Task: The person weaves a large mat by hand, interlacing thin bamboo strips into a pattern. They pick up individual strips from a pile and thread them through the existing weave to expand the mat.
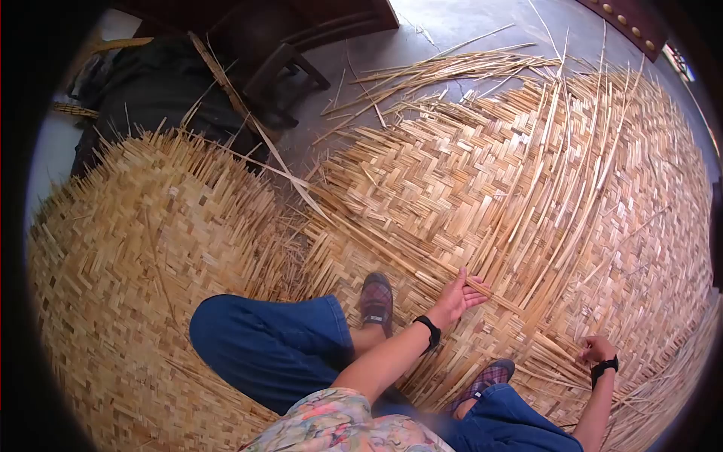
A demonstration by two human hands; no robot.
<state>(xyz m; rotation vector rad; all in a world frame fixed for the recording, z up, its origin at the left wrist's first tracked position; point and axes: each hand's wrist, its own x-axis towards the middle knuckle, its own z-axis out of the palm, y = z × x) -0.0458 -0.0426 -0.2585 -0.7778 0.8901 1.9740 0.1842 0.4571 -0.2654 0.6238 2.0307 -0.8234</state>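
My left hand (456,298) is over the large woven bamboo mat, palm turned up and fingers stretched out. Long split bamboo strips (392,239) run diagonally across the mat to this hand and pass by its thumb and fingers. To the right, my right hand (597,349) is low over the mat with its fingers curled in. Loose strip ends (553,352) lie right beside those fingers; what they pinch, if anything, is hidden. More long strips (561,188) stretch lengthwise over the herringbone weave of the mat (452,162).
A second woven mat (143,279) with ragged edges lies at the left. Loose bamboo strips (452,71) are piled on the grey floor behind. Dark wooden furniture (282,71) and a black cloth (162,90) are at the back left. My shoes (376,301) rest on the mat.
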